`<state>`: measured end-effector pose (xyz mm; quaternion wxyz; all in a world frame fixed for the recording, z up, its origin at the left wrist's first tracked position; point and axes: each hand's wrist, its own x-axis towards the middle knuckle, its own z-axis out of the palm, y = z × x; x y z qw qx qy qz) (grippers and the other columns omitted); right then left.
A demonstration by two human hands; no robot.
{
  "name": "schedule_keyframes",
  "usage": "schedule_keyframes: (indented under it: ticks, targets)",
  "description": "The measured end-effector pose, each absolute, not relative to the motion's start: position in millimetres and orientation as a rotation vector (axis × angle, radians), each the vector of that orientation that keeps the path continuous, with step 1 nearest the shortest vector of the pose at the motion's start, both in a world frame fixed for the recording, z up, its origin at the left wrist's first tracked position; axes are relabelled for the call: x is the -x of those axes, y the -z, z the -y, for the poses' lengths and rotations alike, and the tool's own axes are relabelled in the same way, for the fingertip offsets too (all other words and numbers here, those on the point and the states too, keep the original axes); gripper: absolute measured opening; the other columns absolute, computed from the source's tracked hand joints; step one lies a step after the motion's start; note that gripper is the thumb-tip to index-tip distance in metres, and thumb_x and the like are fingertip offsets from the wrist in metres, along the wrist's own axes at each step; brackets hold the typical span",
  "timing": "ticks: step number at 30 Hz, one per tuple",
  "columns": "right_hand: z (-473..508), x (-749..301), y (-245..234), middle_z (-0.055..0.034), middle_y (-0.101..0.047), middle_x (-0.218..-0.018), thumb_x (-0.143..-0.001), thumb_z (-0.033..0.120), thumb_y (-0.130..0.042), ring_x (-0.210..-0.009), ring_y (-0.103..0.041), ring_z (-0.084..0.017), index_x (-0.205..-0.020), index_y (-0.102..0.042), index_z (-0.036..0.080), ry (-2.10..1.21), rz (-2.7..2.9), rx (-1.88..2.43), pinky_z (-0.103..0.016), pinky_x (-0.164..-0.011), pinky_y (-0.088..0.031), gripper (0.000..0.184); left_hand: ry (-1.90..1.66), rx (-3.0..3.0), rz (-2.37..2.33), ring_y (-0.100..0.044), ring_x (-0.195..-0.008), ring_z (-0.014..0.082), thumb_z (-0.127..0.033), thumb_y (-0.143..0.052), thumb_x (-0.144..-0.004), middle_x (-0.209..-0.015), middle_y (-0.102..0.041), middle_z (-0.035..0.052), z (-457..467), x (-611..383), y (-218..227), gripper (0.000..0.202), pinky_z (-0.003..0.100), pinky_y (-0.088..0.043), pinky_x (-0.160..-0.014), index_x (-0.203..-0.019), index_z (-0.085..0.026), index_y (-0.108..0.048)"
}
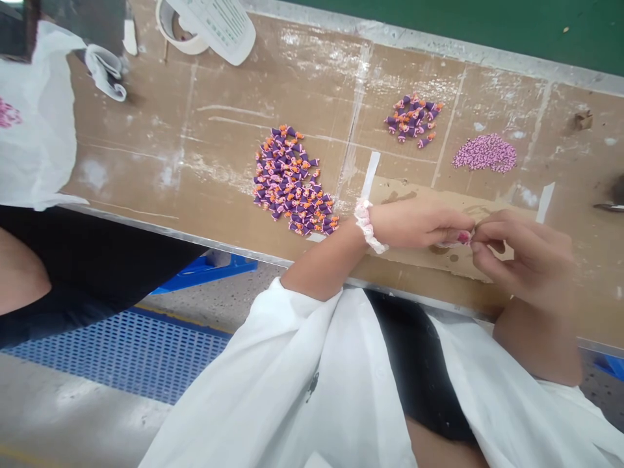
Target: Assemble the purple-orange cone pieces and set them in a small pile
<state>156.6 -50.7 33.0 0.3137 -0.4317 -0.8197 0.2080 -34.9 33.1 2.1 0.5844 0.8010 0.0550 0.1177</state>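
My left hand (419, 224) reaches in from the left, a pale scrunchie on its wrist, its fingertips pinched together. My right hand (526, 257) meets it from the right, fingers curled into a pinch. Both hands pinch a tiny piece at the point where they touch; it is too small to name. They hover over a loose cardboard sheet (414, 257) at the table's near edge. A large pile of small purple-and-orange pieces (292, 182) lies to the left of my hands. A smaller pile of the same pieces (413, 120) and a heap of tiny pink pieces (485, 154) lie further back.
The cardboard-covered table (195, 143) has a metal front edge. A white plastic bag (34, 123) sits at the left, a tape roll (170, 29) and a white slatted object (219, 26) at the back. Another person's lap in black (73, 273) is at the left. A blue crate (121, 354) stands below.
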Motion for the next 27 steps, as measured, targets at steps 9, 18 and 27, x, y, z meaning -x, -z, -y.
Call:
schedule_keyframes:
  ticks: [9, 18, 27]
  targets:
    - [49, -157, -36, 0.0015, -0.057, -0.075, -0.077, 0.004, -0.062, -0.065, -0.054, -0.010, -0.085, -0.055, 0.022, -0.582, 2.171, 1.115, -0.025, -0.056, -0.043, 0.022, -0.193, -1.780, -0.110, -0.054, -0.079, 0.0092, -0.038, -0.031, -0.098, -0.087, -0.064, 0.0005, -35, 35, -4, 0.038, 0.019, -0.042, -0.076, -0.098, -0.019, -0.063]
    - [42, -167, -21, 0.0016, -0.060, -0.072, -0.076, 0.013, -0.067, -0.061, -0.054, -0.013, -0.089, -0.064, 0.027, -0.259, 1.773, 1.328, -0.030, -0.055, -0.043, 0.019, -0.576, -1.731, -0.793, -0.054, -0.073, 0.0105, -0.043, -0.034, -0.097, -0.076, -0.060, 0.0020, -46, 33, 8, 0.039, 0.025, -0.043, -0.075, -0.083, -0.016, -0.058]
    - [45, -159, -21, 0.0024, -0.063, -0.069, -0.075, 0.016, -0.067, -0.058, -0.057, -0.013, -0.082, -0.066, 0.027, -0.259, 1.667, 1.416, -0.030, -0.054, -0.045, 0.013, -0.759, -1.337, -1.205, -0.058, -0.063, 0.0083, -0.049, -0.029, -0.098, -0.092, -0.067, 0.0043, -81, 32, 32, 0.050, 0.024, -0.047, -0.069, -0.132, -0.017, -0.045]
